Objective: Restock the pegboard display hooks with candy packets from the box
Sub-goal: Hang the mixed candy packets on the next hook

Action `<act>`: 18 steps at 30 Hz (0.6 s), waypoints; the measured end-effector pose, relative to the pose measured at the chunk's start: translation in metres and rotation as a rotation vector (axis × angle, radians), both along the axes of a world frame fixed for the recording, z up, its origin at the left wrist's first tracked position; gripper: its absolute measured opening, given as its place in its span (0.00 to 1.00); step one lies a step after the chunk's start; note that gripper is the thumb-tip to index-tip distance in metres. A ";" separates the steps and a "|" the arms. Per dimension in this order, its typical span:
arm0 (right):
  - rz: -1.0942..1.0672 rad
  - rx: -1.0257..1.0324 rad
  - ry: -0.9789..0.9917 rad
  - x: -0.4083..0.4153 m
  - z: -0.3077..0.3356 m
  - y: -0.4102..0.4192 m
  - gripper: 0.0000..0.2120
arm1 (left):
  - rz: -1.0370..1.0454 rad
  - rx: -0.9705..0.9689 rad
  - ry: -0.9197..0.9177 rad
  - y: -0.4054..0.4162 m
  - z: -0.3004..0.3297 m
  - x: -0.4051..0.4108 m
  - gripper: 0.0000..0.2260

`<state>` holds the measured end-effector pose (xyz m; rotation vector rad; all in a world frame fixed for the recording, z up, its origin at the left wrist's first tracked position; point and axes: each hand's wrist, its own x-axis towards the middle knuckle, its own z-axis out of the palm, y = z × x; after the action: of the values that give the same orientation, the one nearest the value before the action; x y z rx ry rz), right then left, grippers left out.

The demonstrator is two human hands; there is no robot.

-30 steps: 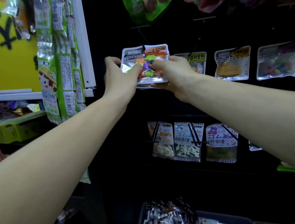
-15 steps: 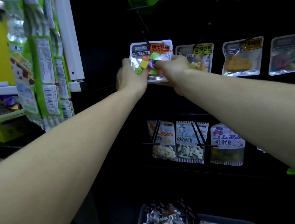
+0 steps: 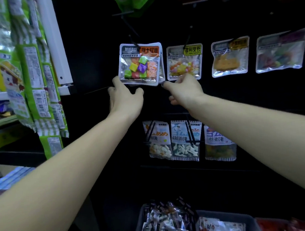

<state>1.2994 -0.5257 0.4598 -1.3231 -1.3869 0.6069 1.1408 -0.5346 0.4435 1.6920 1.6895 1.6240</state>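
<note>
Head view | candy packet (image 3: 140, 64) of coloured cubes hangs on pegboard hook (image 3: 133, 40), top row | left hand (image 3: 125, 97) loosely spread, fingertips touching packet's lower edge, holding nothing | right hand (image 3: 184, 88) loosely curled, empty, at lower-right corner | judged: light, crinkly slick film; pinch top header beside hole | box (image 3: 139, 227) below.

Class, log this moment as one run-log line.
step: hanging | candy packet: on hook | left hand: open, at its lower edge | right hand: open, below
</note>
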 end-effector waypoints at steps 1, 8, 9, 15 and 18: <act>-0.004 0.011 -0.004 0.008 -0.006 -0.014 0.16 | -0.009 0.013 0.008 -0.012 -0.006 0.005 0.29; 0.000 0.069 0.033 0.069 -0.080 -0.125 0.08 | -0.266 0.270 0.365 -0.114 -0.108 0.079 0.20; 0.003 0.074 0.048 0.079 -0.098 -0.142 0.06 | -0.333 0.289 0.410 -0.126 -0.125 0.089 0.19; -0.122 -0.027 0.159 0.138 -0.231 -0.225 0.08 | -0.716 0.122 0.527 -0.176 -0.254 0.148 0.13; -0.211 -0.203 0.090 0.167 -0.318 -0.257 0.05 | -0.843 -0.089 0.691 -0.196 -0.329 0.169 0.11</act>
<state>1.4662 -0.7823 0.1421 -1.5617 -1.1174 0.6681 1.3101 -0.7304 0.1140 2.5830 0.9326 0.5996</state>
